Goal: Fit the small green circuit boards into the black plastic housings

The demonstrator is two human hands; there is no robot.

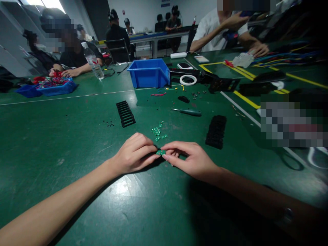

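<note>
Label on the water bottle (93, 63): present, too small to read; wall sign (165, 4): lettering illegible.

Left hand (137, 153): fingers curled close together, thumb and index fingertip pinching the left end of the small green circuit board (161, 152); right hand (193, 159): thumb and index finger slightly parted at the tips, gripping the board's right end; remaining fingers folded beneath.

The board is located between both sets of fingertips, just above the green tabletop (102, 208), on the near side of the loose green boards (156, 131); its visible part runs left to right; fingertips cover its ends, so its full long axis cannot be confirmed.
</note>
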